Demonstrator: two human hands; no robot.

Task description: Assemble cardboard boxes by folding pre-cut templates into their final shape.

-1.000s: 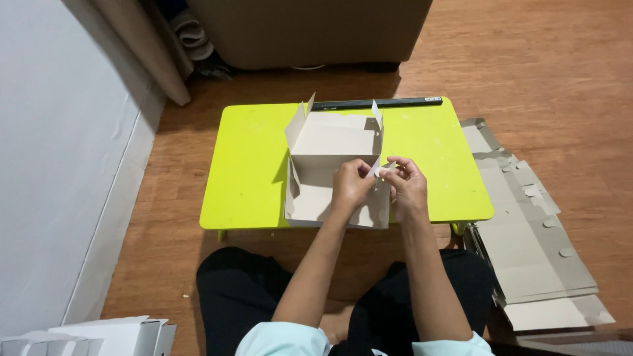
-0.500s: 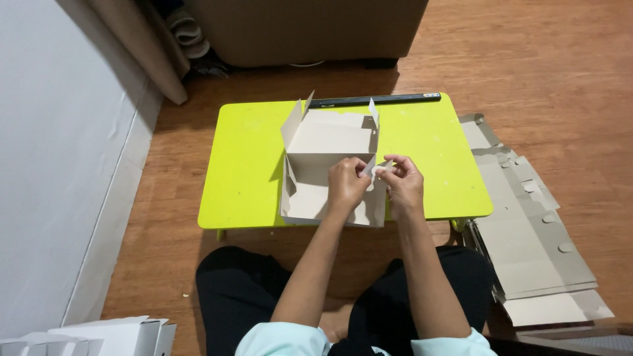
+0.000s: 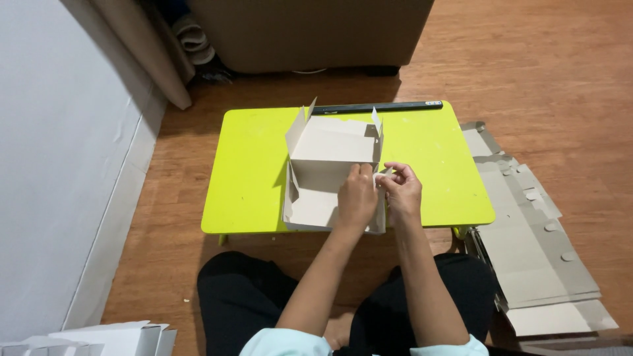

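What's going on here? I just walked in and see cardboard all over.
A person sits on the floor at a low lime-green table, working a half-folded grey cardboard box with bare hands. The left hand and right hand meet at the box's right side wall near the front, pinching a flap there. The far and left walls stand up. A stack of flat cardboard blanks lies on the wooden floor to the right, and a dark ruler rests along the table's far edge.
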